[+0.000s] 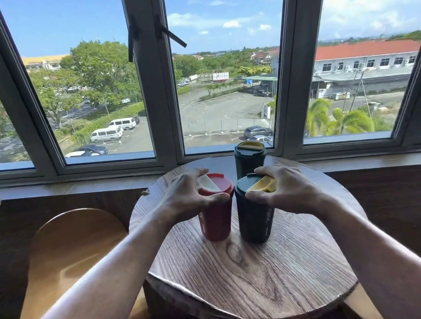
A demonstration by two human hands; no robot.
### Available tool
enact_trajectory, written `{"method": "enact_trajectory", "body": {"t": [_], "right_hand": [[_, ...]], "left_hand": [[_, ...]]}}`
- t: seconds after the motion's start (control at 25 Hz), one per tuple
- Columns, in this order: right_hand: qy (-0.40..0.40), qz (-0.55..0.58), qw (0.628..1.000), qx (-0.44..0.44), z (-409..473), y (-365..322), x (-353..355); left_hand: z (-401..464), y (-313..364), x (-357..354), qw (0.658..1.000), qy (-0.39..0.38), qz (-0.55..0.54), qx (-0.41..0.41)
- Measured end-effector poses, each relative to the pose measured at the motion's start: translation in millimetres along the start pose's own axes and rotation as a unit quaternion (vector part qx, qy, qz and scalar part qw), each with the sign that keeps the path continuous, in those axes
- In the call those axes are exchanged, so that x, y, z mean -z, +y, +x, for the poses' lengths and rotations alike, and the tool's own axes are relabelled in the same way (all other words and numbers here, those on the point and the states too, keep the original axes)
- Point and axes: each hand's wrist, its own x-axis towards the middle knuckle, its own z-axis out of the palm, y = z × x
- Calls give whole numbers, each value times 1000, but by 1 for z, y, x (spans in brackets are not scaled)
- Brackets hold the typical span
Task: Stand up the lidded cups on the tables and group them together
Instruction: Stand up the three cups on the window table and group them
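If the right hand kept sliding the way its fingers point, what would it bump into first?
Probably the red cup: the right hand grips the near dark cup with fingers pointing left, and the two cups stand nearly touching.

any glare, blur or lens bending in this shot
Head view: strong daylight from the windows leaves the room below dim; a pale sheen lies on the round table and the wooden seat; the wide lens bows the window frames outward; the red cup and dark cup look sharp, with the forearms slightly soft at the bottom edge.
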Motion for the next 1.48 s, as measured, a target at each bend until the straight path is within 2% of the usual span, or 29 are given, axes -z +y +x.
{"method": "enact_trajectory", "body": {"t": [0.16, 0.32, 0.6, 0.76, 0.88, 1.0, 1.12, 1.28, 1.48], "right_hand": [[-20, 5, 1000, 0, 0, 0, 0], [-21, 71, 997, -34, 16, 2, 9], [38, -52, 995, -69, 110, 14, 6], [-40, -110, 986, -121, 168, 28, -10], [-99, -167, 973, -126, 182, 30, -19], [-62, -183, 975, -111, 178, 26, -17], [-104, -131, 980, -106, 166, 14, -3], [-178, -49, 982, -42, 146, -10, 5], [-183, -43, 982, -8, 128, -20, 5]], "left_hand": [[0, 0, -2, 1000, 5, -1, -1], [-2, 4, -4, 1000, 26, -8, -8], [-6, -1, -8, 996, 80, 13, -46], [-9, -12, -13, 993, 88, 32, -68], [-5, -17, -14, 992, 92, 37, -74], [-3, -17, -13, 992, 96, 34, -79], [-5, -15, -11, 992, 84, 40, -81], [-3, -13, -9, 994, 76, 36, -76], [-6, -12, -9, 994, 72, 44, -71]]}}
